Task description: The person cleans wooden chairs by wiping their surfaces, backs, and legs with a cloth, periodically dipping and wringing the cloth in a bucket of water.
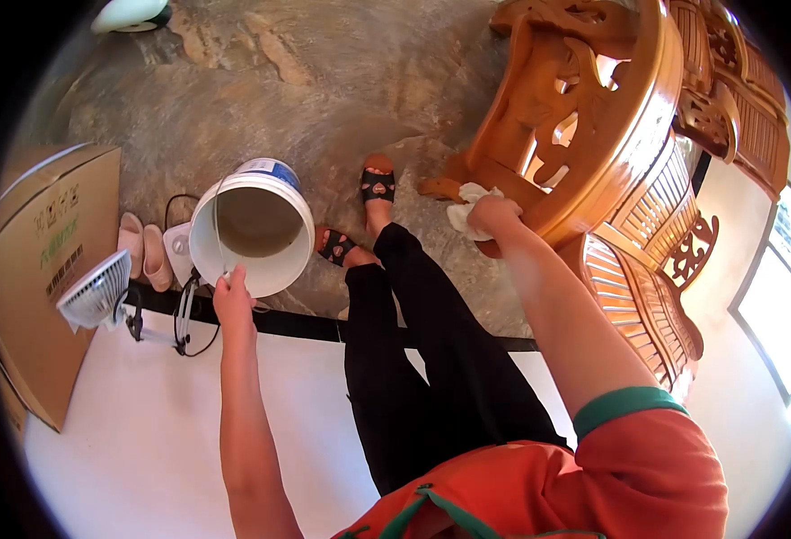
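My left hand (236, 299) is closed around the handle of a white bucket (284, 269). Cloudy brownish water (256, 223) shows inside the bucket, whose mouth faces me. My right hand (494, 216) grips a white cloth (461, 214), its fingers partly hidden by the wrist. That cloth is beside the lower part of a carved, varnished wooden chair (584, 193); whether it touches the wood I cannot tell.
A large cardboard box (50, 234) stands at the left, with a small white fan (97, 289) in front of it. Pale slippers (153, 256) lie near the bucket. More slatted wooden seating (642, 296) lines the right side. The floor (369, 81) is mottled brown.
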`<state>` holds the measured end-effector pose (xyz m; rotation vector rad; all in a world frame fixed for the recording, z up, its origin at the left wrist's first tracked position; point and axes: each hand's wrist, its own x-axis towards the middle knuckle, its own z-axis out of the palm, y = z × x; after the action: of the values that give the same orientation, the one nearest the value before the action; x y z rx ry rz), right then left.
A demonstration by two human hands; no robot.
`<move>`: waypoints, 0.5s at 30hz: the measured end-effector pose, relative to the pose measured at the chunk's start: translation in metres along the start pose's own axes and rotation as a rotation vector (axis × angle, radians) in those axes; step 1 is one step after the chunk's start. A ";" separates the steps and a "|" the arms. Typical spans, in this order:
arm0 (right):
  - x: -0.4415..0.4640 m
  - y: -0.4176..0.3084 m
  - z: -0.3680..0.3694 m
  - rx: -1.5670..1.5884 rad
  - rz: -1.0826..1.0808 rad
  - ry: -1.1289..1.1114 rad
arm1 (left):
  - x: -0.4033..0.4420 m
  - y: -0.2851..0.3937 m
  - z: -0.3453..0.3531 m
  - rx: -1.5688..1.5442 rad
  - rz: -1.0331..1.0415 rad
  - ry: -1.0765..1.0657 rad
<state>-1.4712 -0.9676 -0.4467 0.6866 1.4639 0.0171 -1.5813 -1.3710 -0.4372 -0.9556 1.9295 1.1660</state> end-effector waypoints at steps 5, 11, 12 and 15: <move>0.056 -0.009 -0.004 0.291 0.088 0.009 | 0.003 0.004 0.005 -0.033 -0.013 0.053; 0.128 -0.028 -0.002 0.271 0.090 0.061 | 0.020 -0.005 -0.009 -0.041 -0.020 0.126; 0.141 -0.033 0.000 0.247 0.057 0.067 | 0.021 -0.006 -0.007 -0.040 -0.012 0.138; 0.157 -0.052 -0.004 0.134 0.027 0.122 | 0.014 -0.004 0.008 -0.051 0.020 0.149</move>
<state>-1.4724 -0.9431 -0.6104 0.8262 1.5832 -0.0182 -1.5839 -1.3685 -0.4534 -1.0798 2.0392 1.1897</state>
